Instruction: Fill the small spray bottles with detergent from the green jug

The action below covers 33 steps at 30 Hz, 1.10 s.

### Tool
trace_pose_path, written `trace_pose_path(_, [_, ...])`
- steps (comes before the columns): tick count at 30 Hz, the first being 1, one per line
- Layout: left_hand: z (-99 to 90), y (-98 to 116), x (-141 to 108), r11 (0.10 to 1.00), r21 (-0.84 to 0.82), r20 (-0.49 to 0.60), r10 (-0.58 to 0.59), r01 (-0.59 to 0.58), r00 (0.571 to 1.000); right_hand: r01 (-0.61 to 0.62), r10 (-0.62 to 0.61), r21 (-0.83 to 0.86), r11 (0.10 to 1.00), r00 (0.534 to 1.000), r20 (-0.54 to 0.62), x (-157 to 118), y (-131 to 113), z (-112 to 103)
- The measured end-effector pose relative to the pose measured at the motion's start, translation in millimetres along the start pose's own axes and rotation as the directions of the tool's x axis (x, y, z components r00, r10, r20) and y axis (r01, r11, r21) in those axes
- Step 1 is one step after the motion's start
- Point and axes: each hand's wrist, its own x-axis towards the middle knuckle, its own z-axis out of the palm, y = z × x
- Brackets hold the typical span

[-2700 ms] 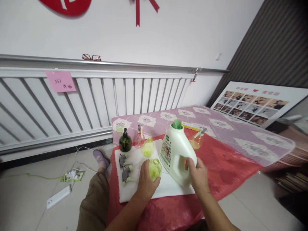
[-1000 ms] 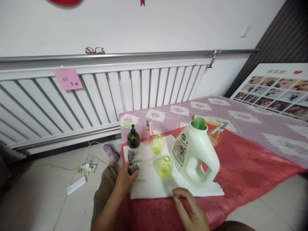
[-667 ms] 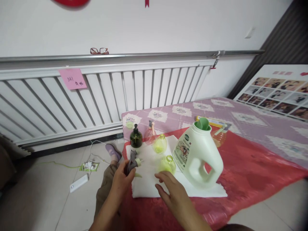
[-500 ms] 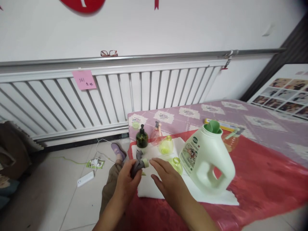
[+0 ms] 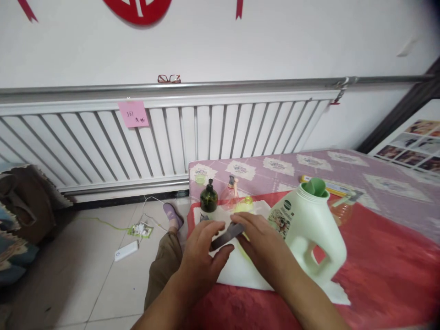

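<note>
My left hand (image 5: 201, 252) pinches a dark grey spray head (image 5: 226, 237) between thumb and fingers. My right hand (image 5: 264, 240) has its fingers closed over the far end of that spray head, hiding its collar. Below them lies a white cloth (image 5: 237, 277). A yellow-green bottle (image 5: 247, 200) stands just behind my right fingers, and a second one is mostly hidden under that hand. Another grey piece (image 5: 204, 217) shows past my left fingers. Right of my hands is a large pale green jug (image 5: 326, 247) with a green cap (image 5: 315, 187) in its mouth.
A dark green pump bottle (image 5: 209, 198) and a pinkish spray bottle (image 5: 229, 195) stand at the back. An orange-tinted spray bottle (image 5: 342, 211) and a yellow box (image 5: 328, 184) are behind the jug. Red sheeting (image 5: 381, 256) covers part of the patterned tablecloth (image 5: 388, 183).
My right hand has moved in and closed on the spray head. My left hand has brought it rightward, over the bottles. The view has shifted slightly left.
</note>
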Motion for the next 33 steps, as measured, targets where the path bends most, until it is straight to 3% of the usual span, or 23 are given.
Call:
trace_pose_path(2, [-0.3, -3, 1, 0.996, -0.088, -0.061, -0.027, 0.022, 0.998, -0.099, 0.105, 0.066, 0.993, 0.990, -0.092, 1, 11, -16])
trace_pose_path(4, [2.9, -12, -1, 0.986, -0.151, -0.068, -0.089, 0.078, 0.994, -0.244, 0.279, 0.183, 0.952, 0.940, -0.197, -1, 22, -32])
trace_pose_path(7, [20.4, -31, -10, 0.950, -0.183, 0.035, -0.251, 0.253, 0.967, -0.370, 0.523, 0.453, 0.811, 0.804, -0.281, -6, 38, -49])
trace_pose_path(9, [40.8, -44, -20, 0.919, -0.179, 0.136, -0.331, 0.352, 0.934, -0.369, 0.600, 0.584, 0.723, 0.754, -0.266, -9, 45, -53])
trace_pose_path(14, [98.7, -58, -45, 0.908, -0.168, 0.256, -0.336, 0.384, 0.906, -0.407, 0.652, 0.664, 0.627, 0.741, -0.161, -10, 54, -42])
trace_pose_path(18, [127.6, -53, -46, 0.917, -0.141, 0.299, -0.320, 0.373, 0.899, -0.461, 0.682, 0.654, 0.601, 0.722, -0.118, -13, 55, -28])
trace_pose_path(23, [142.6, -44, -32, 0.899, -0.109, 0.354, -0.364, 0.425, 0.861, -0.467, 0.704, 0.673, 0.573, 0.702, -0.112, -20, 56, -18])
trace_pose_path(28, [153.3, -42, -25, 0.880, -0.103, 0.415, -0.386, 0.464, 0.824, -0.403, 0.707, 0.705, 0.583, 0.679, -0.197, -20, 48, -28])
trace_pose_path(33, [161.5, -43, -24, 0.870, -0.123, 0.439, -0.385, 0.478, 0.812, -0.414, 0.695, 0.693, 0.590, 0.698, -0.174, -22, 50, -27])
